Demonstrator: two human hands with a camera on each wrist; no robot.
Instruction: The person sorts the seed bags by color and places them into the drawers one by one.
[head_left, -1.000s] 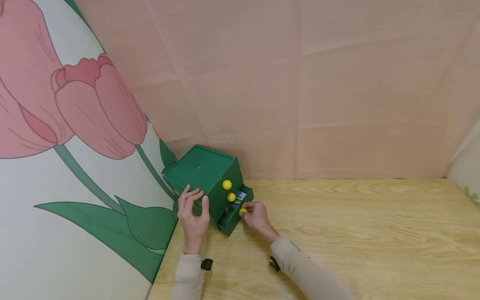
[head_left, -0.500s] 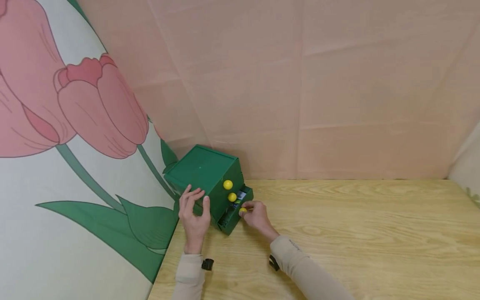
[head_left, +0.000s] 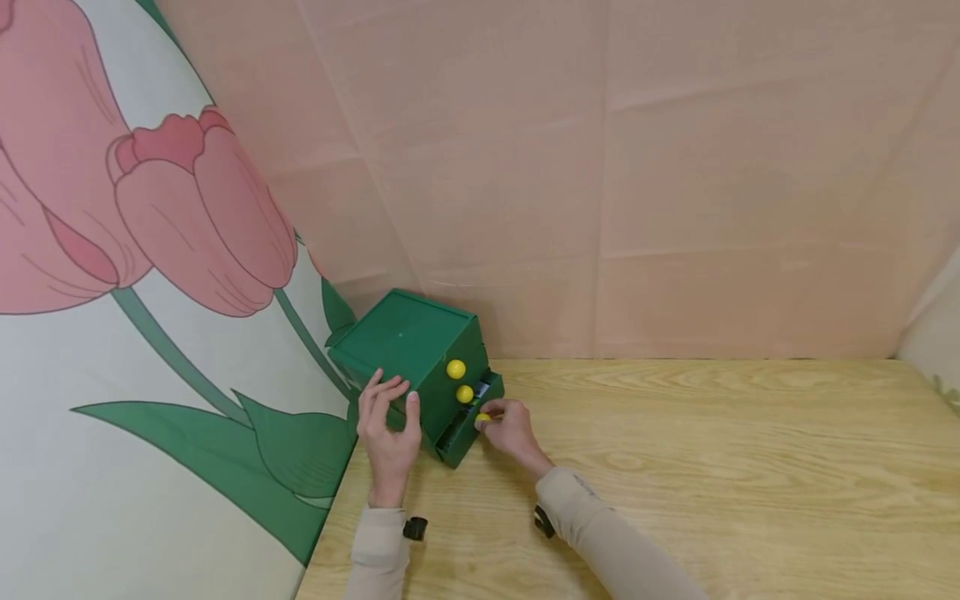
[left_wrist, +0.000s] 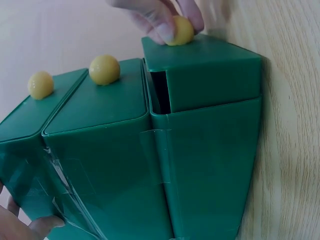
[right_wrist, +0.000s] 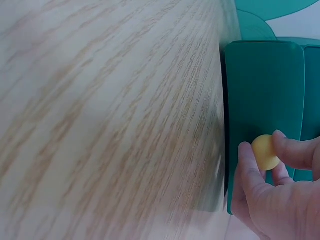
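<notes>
A green three-drawer box [head_left: 405, 333] stands on the table, each drawer front bearing a round yellow knob. Its bottom drawer [head_left: 453, 450] sticks out slightly; the top knob [left_wrist: 41, 85] and middle knob [left_wrist: 104, 70] sit on drawers that lie flush. With thumb and fingers, my right hand [head_left: 512, 429] pinches the bottom drawer's knob [right_wrist: 265, 151]. My left hand [head_left: 390, 446] rests spread on the box's near side and top edge. Something pale and bluish [head_left: 482, 390] shows inside the bottom drawer, mostly hidden by its front.
The wooden table [head_left: 712, 467] reaches away to the right. Behind the box hangs a pink cloth [head_left: 540, 208], and a tulip-printed white cloth [head_left: 210, 350] hangs along the left. A black strap piece [head_left: 415, 528] is at the left wrist.
The bottom drawer has slid a little further into the box, and the gap over it is narrower. My right hand moved slightly left with the knob; the left hand kept its place.
</notes>
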